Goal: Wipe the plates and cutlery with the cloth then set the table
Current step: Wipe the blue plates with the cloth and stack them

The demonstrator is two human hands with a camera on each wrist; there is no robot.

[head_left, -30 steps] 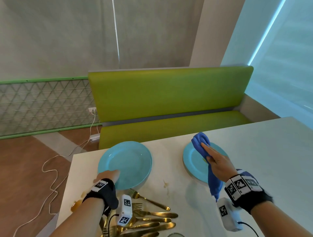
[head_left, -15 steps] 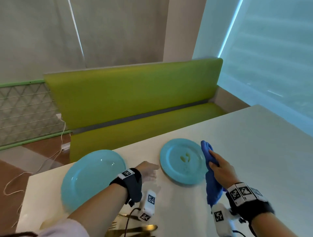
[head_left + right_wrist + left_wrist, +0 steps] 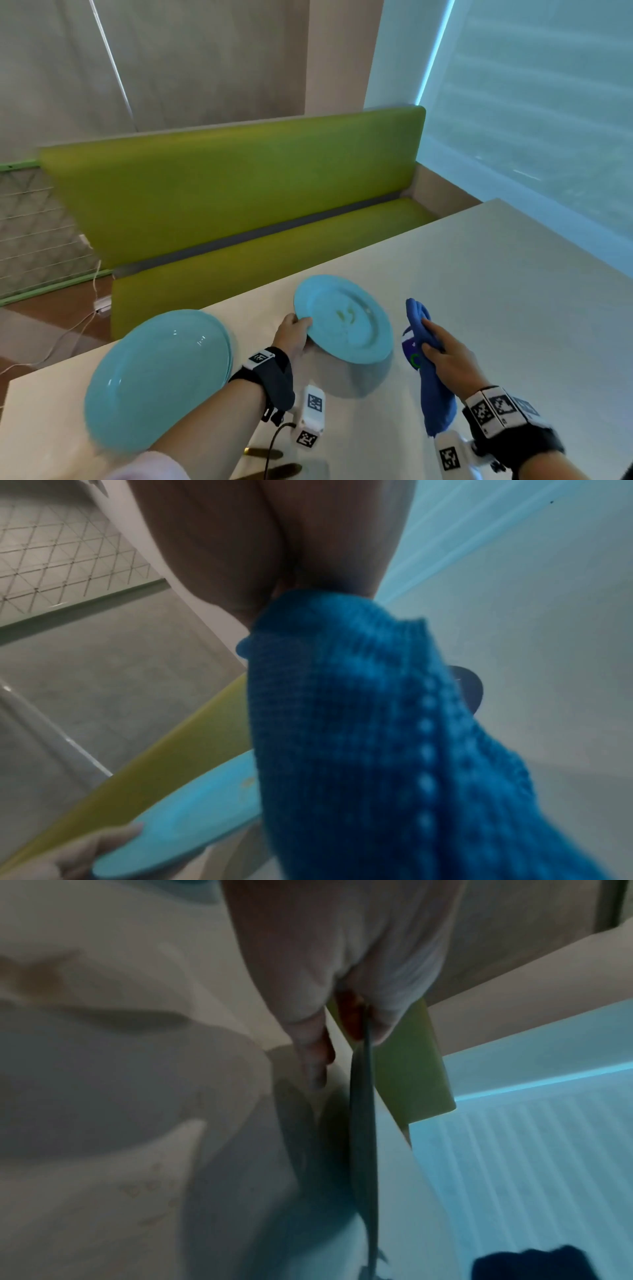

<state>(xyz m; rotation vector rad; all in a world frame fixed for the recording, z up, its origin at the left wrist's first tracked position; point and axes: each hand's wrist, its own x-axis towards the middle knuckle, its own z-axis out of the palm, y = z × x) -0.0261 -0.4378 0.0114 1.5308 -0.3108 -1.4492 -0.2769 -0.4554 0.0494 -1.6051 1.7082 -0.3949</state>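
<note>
Plates first: from the head view we see the soiled plate [image 3: 343, 318] tilted up off the desk [image 3: 496, 291], our left hand [image 3: 293, 337] pinching its near-left rim with thumb on top and fingers beneath, a small yellowish smear at its centre. We judge it stiff, smooth and breakable, light enough for one hand but apt to slip at a glazed rim, so the rim hold with fingers well under seems the right place to take it. Our right hand [image 3: 447, 356] is curled round the blue cloth [image 3: 433, 387], which hangs limp just beside the plate's right edge, not touching it; soft and floppy, it wants bunching into the palm before pressing. Toward the desk's left edge lies a second plate [image 3: 157, 380], well apart from the lifted one, and gold cutlery [image 3: 274, 460] peeks in at the near edge, below the left wrist, where a lowered plate could knock it. A green bench [image 3: 239, 192] stands beyond the far edge. From the left wrist we see the plate edge-on [image 3: 365, 1123], thumb and fingers [image 3: 315, 1053] clamped on either side. From the right wrist the knitted cloth [image 3: 377, 737] fills the picture, gripped at its top, with the plate [image 3: 192, 813] at lower left.
</note>
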